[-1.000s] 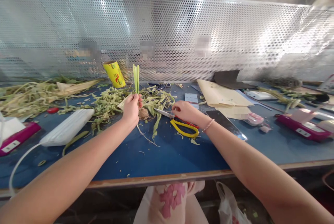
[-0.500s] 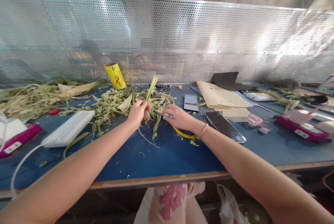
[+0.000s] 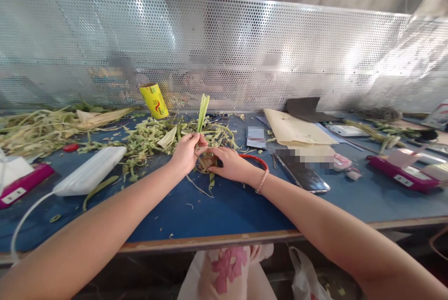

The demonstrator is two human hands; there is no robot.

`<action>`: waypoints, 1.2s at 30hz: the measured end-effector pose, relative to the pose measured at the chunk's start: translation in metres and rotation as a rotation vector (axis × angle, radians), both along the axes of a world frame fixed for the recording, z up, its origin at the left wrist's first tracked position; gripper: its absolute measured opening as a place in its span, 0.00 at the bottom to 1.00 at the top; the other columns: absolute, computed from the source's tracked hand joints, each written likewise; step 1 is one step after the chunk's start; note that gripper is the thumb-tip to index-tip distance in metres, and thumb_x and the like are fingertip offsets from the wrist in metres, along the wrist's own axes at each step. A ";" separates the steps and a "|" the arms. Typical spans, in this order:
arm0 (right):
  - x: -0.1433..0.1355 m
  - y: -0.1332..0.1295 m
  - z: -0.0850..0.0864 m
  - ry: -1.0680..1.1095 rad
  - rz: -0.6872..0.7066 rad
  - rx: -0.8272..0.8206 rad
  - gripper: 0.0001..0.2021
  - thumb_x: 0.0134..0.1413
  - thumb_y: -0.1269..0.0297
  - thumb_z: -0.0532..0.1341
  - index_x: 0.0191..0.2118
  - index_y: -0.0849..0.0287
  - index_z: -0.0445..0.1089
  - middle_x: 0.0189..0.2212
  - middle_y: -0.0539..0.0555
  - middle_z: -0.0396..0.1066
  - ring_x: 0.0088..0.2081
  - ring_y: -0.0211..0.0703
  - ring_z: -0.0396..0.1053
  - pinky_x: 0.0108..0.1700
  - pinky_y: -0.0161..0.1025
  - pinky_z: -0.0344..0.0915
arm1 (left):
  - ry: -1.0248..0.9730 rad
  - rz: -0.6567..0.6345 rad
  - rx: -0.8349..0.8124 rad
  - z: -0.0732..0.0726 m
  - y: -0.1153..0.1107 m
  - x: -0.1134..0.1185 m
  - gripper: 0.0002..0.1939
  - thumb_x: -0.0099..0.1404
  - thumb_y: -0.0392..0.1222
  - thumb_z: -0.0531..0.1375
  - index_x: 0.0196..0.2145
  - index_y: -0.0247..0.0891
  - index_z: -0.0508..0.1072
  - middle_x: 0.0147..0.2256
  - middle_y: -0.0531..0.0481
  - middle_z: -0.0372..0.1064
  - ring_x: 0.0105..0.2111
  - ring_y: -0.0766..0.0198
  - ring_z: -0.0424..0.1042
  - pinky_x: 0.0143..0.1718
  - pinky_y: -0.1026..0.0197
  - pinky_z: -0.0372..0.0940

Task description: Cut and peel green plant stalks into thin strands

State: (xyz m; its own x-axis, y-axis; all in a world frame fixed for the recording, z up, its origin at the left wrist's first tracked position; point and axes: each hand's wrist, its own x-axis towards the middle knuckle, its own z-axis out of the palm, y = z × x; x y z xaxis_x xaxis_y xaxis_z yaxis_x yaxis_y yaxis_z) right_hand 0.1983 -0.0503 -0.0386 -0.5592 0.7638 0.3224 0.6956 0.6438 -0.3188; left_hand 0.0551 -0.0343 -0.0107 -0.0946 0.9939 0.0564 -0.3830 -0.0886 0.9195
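Observation:
My left hand (image 3: pixel 191 150) is closed around upright pale-green leaf stalks (image 3: pixel 203 112), cut off at the top. At their base a brown, rounded bulb-like mass (image 3: pixel 208 162) shows between my hands, with thin root-like strands below it. My right hand (image 3: pixel 227 162) is curled against the right side of this mass, fingertips close to my left fingers. A curved red-orange handle (image 3: pixel 257 157) comes out from behind my right hand and passes by the wrist; the silver blade seen earlier is hidden now.
Behind my hands lies a heap of green plant scraps (image 3: pixel 145 143). A yellow tube (image 3: pixel 154 101) leans near the perforated metal screen (image 3: pixel 224 34). On the right are a phone (image 3: pixel 301 171) and brown paper (image 3: pixel 297 129); a white block with a cord (image 3: pixel 91 171) lies left.
My right hand has moved left against the brown base, and its silver blade has gone from sight. The curved piece at the wrist showed yellow before and shows red-orange now. The stalks stand more upright.

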 end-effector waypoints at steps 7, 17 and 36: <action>0.000 0.001 0.003 0.262 0.029 -0.049 0.13 0.45 0.65 0.60 0.39 0.60 0.62 0.34 0.53 0.66 0.35 0.40 0.65 0.40 0.40 0.62 | -0.009 0.304 0.248 0.003 0.017 -0.013 0.10 0.59 0.33 0.52 0.20 0.35 0.65 0.19 0.56 0.60 0.20 0.74 0.63 0.31 0.67 0.62; 0.073 0.032 0.051 1.396 -0.233 0.213 0.05 0.53 0.61 0.51 0.34 0.53 0.51 0.31 0.48 0.58 0.28 0.31 0.63 0.33 0.34 0.65 | 0.083 0.325 0.181 -0.009 0.023 -0.015 0.10 0.59 0.33 0.52 0.21 0.36 0.63 0.18 0.57 0.60 0.19 0.73 0.62 0.28 0.67 0.61; 0.037 0.029 0.000 -0.061 -0.253 0.205 0.20 0.53 0.70 0.52 0.53 0.66 0.60 0.51 0.65 0.62 0.54 0.49 0.56 0.56 0.47 0.51 | 0.231 0.163 0.214 -0.013 0.012 -0.008 0.08 0.59 0.36 0.55 0.23 0.36 0.67 0.18 0.55 0.61 0.19 0.72 0.62 0.26 0.67 0.61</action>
State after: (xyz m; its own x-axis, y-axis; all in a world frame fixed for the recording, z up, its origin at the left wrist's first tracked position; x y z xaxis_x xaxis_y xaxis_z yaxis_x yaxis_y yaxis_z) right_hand 0.2351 -0.0213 -0.0389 -0.3834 0.8034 0.4555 0.8554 0.4949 -0.1528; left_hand 0.0473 -0.0228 -0.0237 -0.2119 0.9300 0.3004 -0.1321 -0.3318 0.9340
